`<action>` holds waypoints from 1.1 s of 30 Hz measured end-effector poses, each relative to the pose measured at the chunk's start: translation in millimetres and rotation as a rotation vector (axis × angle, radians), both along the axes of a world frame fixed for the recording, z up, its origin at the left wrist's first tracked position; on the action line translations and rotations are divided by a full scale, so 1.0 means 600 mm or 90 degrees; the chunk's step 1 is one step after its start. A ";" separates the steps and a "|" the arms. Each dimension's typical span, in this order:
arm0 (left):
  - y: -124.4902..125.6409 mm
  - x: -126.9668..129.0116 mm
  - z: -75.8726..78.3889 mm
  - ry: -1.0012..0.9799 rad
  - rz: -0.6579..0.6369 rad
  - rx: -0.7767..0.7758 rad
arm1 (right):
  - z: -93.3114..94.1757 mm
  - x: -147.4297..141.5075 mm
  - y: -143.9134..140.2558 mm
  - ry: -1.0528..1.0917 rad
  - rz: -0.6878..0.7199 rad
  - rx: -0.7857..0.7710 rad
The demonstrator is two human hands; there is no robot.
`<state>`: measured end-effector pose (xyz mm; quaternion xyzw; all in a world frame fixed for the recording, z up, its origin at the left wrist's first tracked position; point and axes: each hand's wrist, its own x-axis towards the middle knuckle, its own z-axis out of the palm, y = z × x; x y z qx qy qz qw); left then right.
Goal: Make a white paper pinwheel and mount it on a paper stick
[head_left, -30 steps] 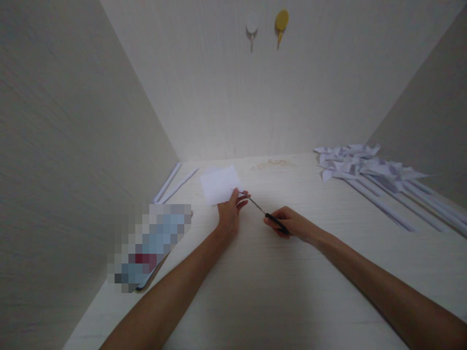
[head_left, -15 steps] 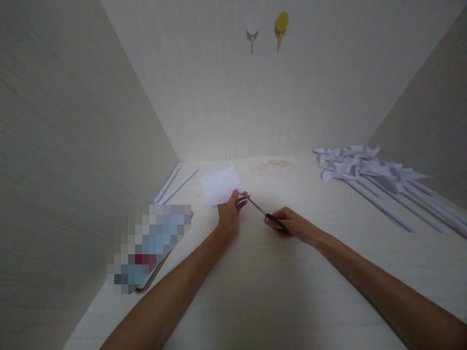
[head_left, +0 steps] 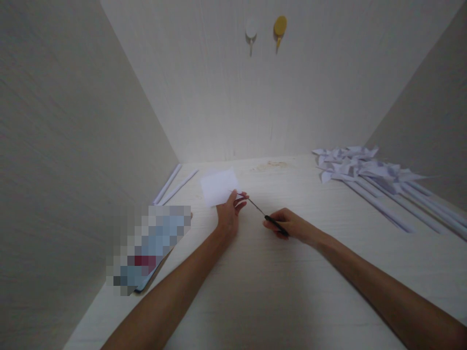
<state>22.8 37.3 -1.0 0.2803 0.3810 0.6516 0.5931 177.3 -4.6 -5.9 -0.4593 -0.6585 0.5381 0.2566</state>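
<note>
My left hand pinches a white sheet of paper at its lower right corner, thumb on top. In my right hand is a pair of scissors with black handles, fingers closed round them. The thin blades point up and left to the paper's corner, where the tips meet the left hand's fingers. Whether the blades are apart cannot be made out.
Several white paper pinwheels with rolled paper sticks lie at the right. Two paper rolls and a pixelated phone-like device lie at the left. White and yellow hooks hang on the back wall.
Both hands keep almost the same place. The scissors' blades look slightly slimmer than before. The whole view has shifted a little.
</note>
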 end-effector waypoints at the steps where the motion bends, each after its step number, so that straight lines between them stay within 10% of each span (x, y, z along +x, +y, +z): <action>1: -0.001 0.000 0.001 0.008 -0.009 0.004 | 0.001 -0.001 0.000 0.019 -0.024 0.008; 13: -0.027 0.016 -0.002 0.235 -0.214 0.063 | -0.005 -0.013 0.004 0.309 -0.320 0.040; 33: -0.033 0.016 -0.001 0.282 -0.180 0.093 | -0.013 -0.006 0.008 0.255 -0.252 0.085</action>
